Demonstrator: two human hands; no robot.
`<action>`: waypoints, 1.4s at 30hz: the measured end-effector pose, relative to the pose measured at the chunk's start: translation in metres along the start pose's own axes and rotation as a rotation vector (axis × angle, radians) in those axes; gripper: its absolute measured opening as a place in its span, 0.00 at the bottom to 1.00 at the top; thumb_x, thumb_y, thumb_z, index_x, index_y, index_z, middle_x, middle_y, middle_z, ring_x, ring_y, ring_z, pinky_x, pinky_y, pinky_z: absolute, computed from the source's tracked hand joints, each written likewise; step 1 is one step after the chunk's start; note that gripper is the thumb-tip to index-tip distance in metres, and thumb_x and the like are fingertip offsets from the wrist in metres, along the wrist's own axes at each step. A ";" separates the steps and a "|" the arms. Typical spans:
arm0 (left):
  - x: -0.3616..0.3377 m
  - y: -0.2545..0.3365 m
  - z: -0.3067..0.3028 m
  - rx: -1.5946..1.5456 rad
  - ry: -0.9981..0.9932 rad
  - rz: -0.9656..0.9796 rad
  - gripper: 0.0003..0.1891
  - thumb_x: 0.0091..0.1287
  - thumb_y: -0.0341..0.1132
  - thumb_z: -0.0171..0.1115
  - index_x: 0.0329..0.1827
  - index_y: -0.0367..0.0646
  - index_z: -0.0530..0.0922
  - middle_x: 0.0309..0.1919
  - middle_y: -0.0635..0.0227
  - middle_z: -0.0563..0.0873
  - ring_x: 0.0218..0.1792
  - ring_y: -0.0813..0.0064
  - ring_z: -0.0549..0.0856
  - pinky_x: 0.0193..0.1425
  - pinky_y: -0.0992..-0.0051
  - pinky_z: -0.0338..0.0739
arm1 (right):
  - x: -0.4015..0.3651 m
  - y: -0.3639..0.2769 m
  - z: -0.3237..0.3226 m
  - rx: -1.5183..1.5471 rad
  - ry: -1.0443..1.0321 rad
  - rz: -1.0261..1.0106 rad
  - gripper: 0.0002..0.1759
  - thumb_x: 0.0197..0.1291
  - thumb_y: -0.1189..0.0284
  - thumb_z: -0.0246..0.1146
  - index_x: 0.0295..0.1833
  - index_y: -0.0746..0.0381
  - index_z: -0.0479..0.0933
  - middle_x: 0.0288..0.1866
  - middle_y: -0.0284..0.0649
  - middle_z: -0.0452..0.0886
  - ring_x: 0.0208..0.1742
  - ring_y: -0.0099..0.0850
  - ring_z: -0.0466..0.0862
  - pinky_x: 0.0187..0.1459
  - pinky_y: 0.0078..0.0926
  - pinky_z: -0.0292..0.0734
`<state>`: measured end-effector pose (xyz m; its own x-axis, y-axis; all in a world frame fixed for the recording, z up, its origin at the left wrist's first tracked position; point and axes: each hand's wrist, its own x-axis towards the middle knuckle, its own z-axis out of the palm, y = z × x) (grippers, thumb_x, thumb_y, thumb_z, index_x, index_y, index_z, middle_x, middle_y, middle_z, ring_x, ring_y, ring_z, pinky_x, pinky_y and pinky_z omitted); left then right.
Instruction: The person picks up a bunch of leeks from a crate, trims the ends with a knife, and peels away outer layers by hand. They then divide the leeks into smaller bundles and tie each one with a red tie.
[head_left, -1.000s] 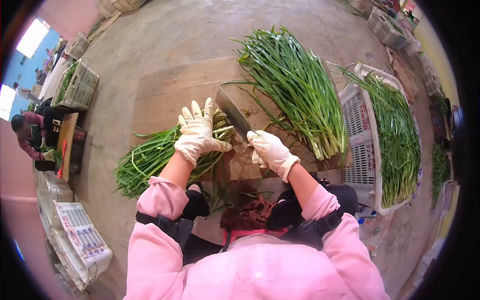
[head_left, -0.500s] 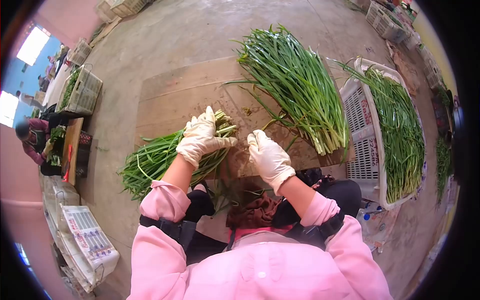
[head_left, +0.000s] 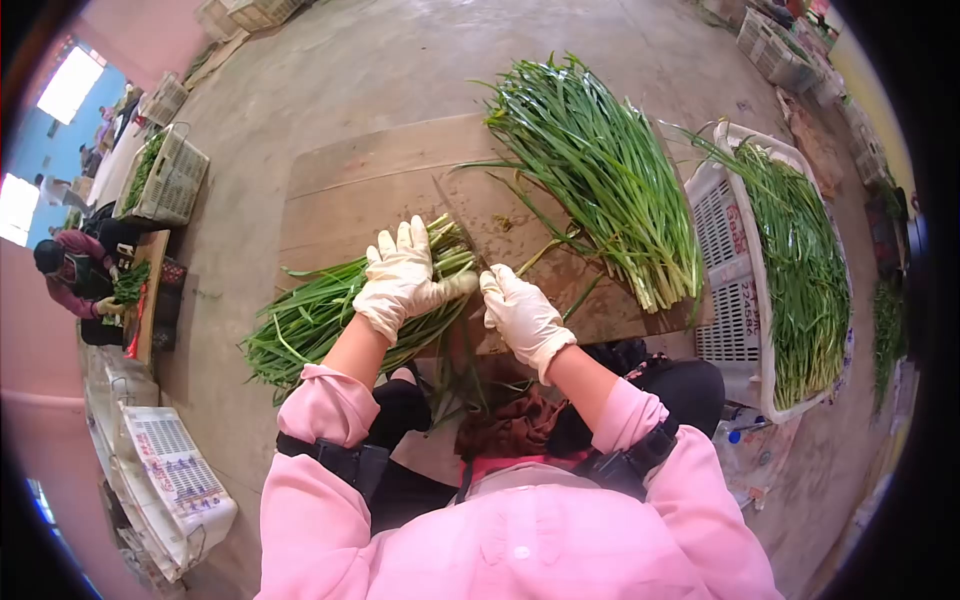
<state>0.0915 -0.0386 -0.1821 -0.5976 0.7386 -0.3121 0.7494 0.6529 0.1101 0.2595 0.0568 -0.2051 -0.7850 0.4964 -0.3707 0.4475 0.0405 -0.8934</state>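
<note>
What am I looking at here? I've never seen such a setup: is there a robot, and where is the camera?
There is no robot here. A person wears a camera on their head, and it looks down past their pink sleeves at their own two gloved hands. All the pictures come from that one camera.

The left hand lies with fingers spread on the smaller bundle of long green stalks. The right hand holds a knife, its blade seen nearly edge-on beside the cut ends. Both bundles rest on a brown board, with the larger bundle toward the right. Beyond that stands a white crate full of greens. Far left, another person handles greens too.
</note>
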 end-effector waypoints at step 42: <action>0.002 0.004 0.005 0.098 0.050 0.108 0.50 0.51 0.63 0.70 0.70 0.32 0.67 0.59 0.48 0.78 0.58 0.48 0.78 0.61 0.56 0.72 | -0.021 0.000 -0.013 -0.439 -0.049 0.079 0.21 0.76 0.54 0.45 0.50 0.60 0.73 0.38 0.54 0.83 0.44 0.55 0.82 0.47 0.50 0.75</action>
<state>0.0951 -0.0353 -0.1865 -0.5232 0.8128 -0.2560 0.8331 0.5511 0.0474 0.2812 0.0581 -0.1940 -0.7554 0.4719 -0.4546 0.6383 0.3730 -0.6734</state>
